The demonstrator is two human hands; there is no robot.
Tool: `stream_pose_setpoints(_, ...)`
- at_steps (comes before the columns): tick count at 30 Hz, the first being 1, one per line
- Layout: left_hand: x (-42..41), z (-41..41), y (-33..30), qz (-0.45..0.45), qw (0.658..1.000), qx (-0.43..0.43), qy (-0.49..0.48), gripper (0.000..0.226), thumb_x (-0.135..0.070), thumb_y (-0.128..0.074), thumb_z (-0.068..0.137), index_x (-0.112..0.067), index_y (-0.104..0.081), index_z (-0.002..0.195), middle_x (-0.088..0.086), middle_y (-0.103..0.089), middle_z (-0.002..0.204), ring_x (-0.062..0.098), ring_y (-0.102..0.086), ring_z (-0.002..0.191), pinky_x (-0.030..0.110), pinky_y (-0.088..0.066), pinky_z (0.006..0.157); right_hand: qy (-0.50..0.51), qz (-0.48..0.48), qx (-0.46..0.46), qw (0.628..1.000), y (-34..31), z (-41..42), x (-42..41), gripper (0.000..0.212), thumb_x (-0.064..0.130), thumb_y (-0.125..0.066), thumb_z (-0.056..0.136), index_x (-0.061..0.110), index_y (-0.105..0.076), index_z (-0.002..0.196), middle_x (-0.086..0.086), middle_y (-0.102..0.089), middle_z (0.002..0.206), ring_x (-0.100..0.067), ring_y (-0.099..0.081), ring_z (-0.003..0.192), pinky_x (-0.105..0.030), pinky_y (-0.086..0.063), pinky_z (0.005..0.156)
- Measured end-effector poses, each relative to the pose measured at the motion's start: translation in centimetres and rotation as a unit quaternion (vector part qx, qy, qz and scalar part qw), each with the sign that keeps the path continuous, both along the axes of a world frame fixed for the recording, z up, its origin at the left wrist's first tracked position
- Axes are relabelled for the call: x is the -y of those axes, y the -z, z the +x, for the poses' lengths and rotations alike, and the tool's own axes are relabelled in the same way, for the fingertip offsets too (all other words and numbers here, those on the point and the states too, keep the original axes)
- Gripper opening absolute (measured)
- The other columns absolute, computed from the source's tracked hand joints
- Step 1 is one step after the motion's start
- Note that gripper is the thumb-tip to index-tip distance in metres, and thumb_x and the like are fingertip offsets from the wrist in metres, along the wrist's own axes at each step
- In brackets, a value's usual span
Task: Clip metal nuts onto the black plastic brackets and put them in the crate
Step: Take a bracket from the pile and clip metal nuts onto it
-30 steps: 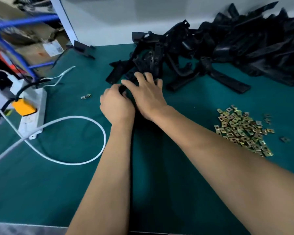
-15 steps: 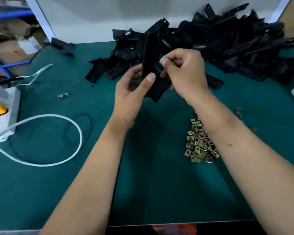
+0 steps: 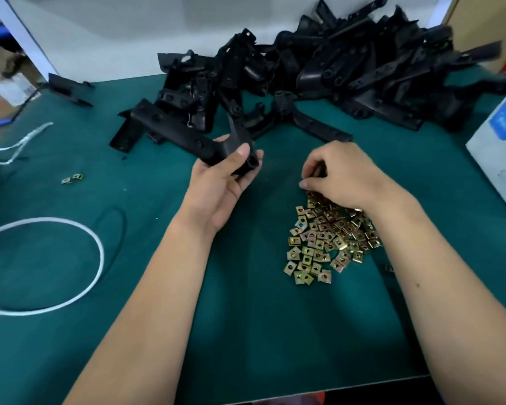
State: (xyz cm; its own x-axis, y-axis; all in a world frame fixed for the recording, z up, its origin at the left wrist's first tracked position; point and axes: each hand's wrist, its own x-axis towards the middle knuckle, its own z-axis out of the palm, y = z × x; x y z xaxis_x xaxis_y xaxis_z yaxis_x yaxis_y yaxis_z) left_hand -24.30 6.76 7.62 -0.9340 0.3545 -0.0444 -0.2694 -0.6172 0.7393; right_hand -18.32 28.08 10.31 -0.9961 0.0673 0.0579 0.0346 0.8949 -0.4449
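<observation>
Left hand (image 3: 222, 182) grips bracket (image 3: 187, 135); right hand (image 3: 342, 173) on nuts (image 3: 324, 241).

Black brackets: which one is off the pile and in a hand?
The long bracket gripped at its near end by the left hand; the other brackets lie loose in the heap behind.

both forearms bare to the frame edge; left hand (image 3: 222, 182) and right hand (image 3: 343, 173) ungloved
</observation>
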Motion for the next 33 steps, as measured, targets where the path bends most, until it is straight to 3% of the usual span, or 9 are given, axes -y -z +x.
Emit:
stream_pose_setpoints(2,0.3,0.3,0.0,-0.001,1.0,-0.008,0.015,0.041,0.003,-0.073,0.081,-0.005,-0.056,0.118,0.011,-0.074,0.1,0.028,-0.074,0.101,0.035,-0.059,0.089,0.003,-0.004,-0.007,1.0,0.3,0.0,0.0,0.009,0.029,-0.084,0.085,0.026,-0.076,0.084,0.015,-0.07,0.08,0.0,-0.063,0.077,-0.031,-0.054,0.075)
stream_pose_setpoints(4,0.4,0.4,-0.1,-0.011,0.999,-0.017,0.034,0.032,0.0,-0.075,0.078,-0.004,-0.065,0.108,0.011,-0.075,0.098,0.027,-0.075,0.1,0.034,-0.059,0.088,0.014,-0.016,-0.039,0.999,0.6,-0.2,0.1,0.011,0.026,-0.084,0.085,0.025,-0.073,0.086,0.014,-0.068,0.083,-0.007,-0.065,0.08,-0.033,-0.054,0.076)
stream_pose_setpoints(6,0.7,0.3,-0.2,-0.019,0.999,-0.02,0.047,0.019,-0.002,-0.075,0.079,-0.006,-0.073,0.097,0.01,-0.077,0.097,0.028,-0.075,0.099,0.032,-0.06,0.085,0.029,-0.09,-0.101,0.99,0.9,-0.3,0.5,0.013,0.024,-0.083,0.086,0.024,-0.071,0.09,0.011,-0.069,0.083,-0.007,-0.065,0.079,-0.031,-0.055,0.077)
stream_pose_setpoints(10,0.7,0.4,-0.2,-0.045,0.997,-0.027,0.056,0.018,-0.007,-0.077,0.079,-0.01,-0.072,0.097,0.006,-0.077,0.096,0.025,-0.076,0.095,0.028,-0.06,0.078,0.021,-0.36,-0.162,0.919,0.7,-0.2,2.5,0.004,0.02,-0.073,0.095,0.019,-0.074,0.099,0.004,-0.073,0.073,-0.003,-0.063,0.065,-0.017,-0.05,0.064)
stream_pose_setpoints(15,0.8,0.5,-0.4,-0.04,0.997,-0.005,0.072,0.02,-0.006,-0.075,0.081,-0.011,-0.071,0.1,0.007,-0.076,0.098,0.021,-0.075,0.089,0.028,-0.06,0.074,-0.004,-0.53,-0.136,0.837,0.6,0.0,4.2,0.015,0.004,-0.072,0.094,0.005,-0.075,0.108,-0.01,-0.079,0.088,-0.013,-0.07,0.075,-0.022,-0.055,0.069)
stream_pose_setpoints(18,0.7,0.4,-0.5,-0.031,0.997,0.005,0.071,0.023,-0.003,-0.073,0.082,-0.01,-0.066,0.102,0.008,-0.075,0.096,0.022,-0.075,0.087,0.03,-0.06,0.075,-0.014,-0.546,-0.132,0.827,0.6,0.0,4.1,0.011,0.004,-0.067,0.098,0.004,-0.075,0.105,-0.012,-0.078,0.088,-0.017,-0.07,0.075,-0.023,-0.055,0.065)
stream_pose_setpoints(22,0.7,0.4,-0.6,-0.038,0.997,-0.003,0.074,0.015,-0.002,-0.073,0.08,-0.013,-0.076,0.089,0.007,-0.075,0.092,0.02,-0.074,0.083,0.031,-0.06,0.075,-0.003,-0.55,-0.134,0.824,0.8,-0.2,4.1,0.008,0.008,-0.07,0.097,0.007,-0.077,0.1,-0.01,-0.076,0.086,-0.015,-0.068,0.074,-0.023,-0.054,0.063)
stream_pose_setpoints(26,0.6,0.5,-0.6,-0.052,0.995,-0.011,0.08,0.022,-0.004,-0.073,0.081,-0.011,-0.067,0.101,0.004,-0.074,0.091,0.014,-0.071,0.077,0.029,-0.059,0.074,0.002,-0.555,-0.145,0.819,1.0,-0.2,4.2,0.006,0.007,-0.075,0.093,0.007,-0.074,0.098,-0.011,-0.076,0.079,-0.015,-0.067,0.067,-0.022,-0.053,0.059)
stream_pose_setpoints(33,0.6,0.7,-0.7,-0.07,0.994,-0.014,0.087,0.026,-0.005,-0.072,0.081,-0.011,-0.067,0.106,0.004,-0.077,0.099,0.013,-0.072,0.082,0.029,-0.059,0.076,-0.001,-0.52,-0.142,0.842,1.6,-0.5,4.4,0.018,0.001,-0.071,0.093,0.013,-0.08,0.102,-0.007,-0.076,0.081,-0.018,-0.07,0.074,-0.028,-0.058,0.074)
